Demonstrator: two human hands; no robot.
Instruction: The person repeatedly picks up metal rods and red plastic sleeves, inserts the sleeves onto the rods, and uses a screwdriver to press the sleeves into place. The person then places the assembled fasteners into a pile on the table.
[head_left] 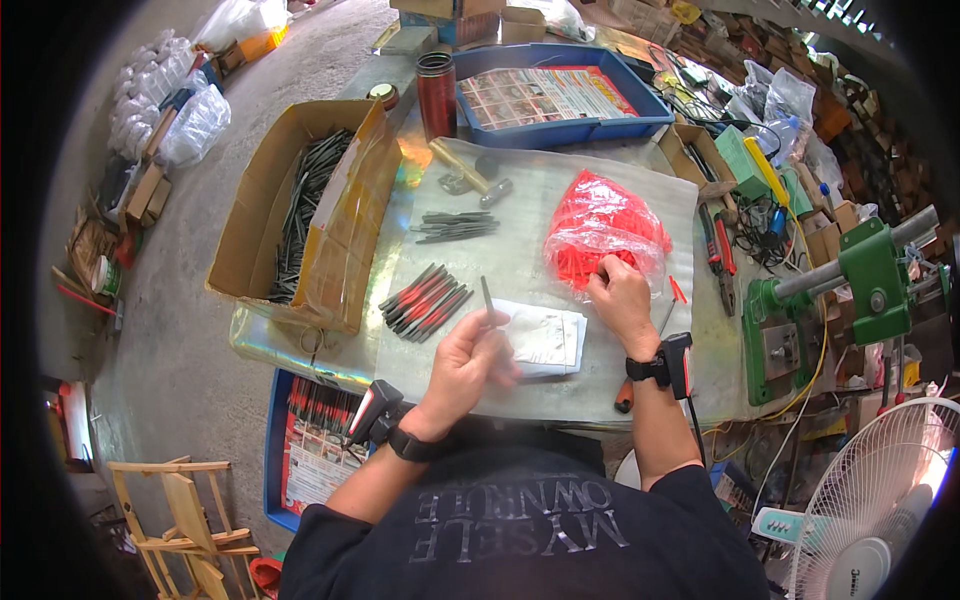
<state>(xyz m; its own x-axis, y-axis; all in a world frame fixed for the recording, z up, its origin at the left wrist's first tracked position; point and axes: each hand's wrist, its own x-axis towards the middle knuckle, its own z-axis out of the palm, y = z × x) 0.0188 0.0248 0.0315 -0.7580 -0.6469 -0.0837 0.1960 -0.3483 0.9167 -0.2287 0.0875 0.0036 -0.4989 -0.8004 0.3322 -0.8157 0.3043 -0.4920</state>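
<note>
My left hand (468,362) is closed on a thin dark metal rod (487,294), which points up from the fingers. At the near edge of a clear plastic bag of small red sleeves (600,222), my right hand (622,300) has its fingertips pressed together; what they pinch is hidden. Left of my left hand lies a row of dark rods with red middles (426,302). Several plain dark rods (455,227) form a small pile beyond it. A flat white packet (545,338) lies between my hands, and a few loose red sleeves (678,290) lie right of the bag.
An open cardboard box of dark rods (345,262) stands at the left. Behind are a hammer (470,172), a red cylinder (436,98) and a blue tray (565,135). Pliers (722,262), a screwdriver (625,396) and a green machine (862,275) are rightward; a fan (870,500) stands nearer.
</note>
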